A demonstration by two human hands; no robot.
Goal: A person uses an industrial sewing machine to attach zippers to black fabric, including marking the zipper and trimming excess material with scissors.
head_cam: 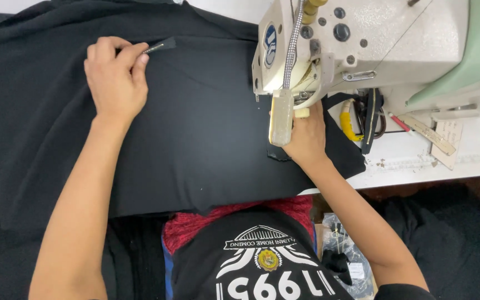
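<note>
Black fabric [195, 128] lies spread flat over the table, its near edge hanging at the person's lap. Right hand [306, 136] presses it under the sewing machine [362, 50], fingers hidden there. Farther left, left hand [115, 78] pinches small tweezers [159, 46]; no stitching is visible yet.

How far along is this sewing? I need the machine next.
Done: the black fabric is spread flat across the table. In hand: the left hand pinches a small tool, and the right hand rests under the sewing machine. No finished seam is visible.
</note>
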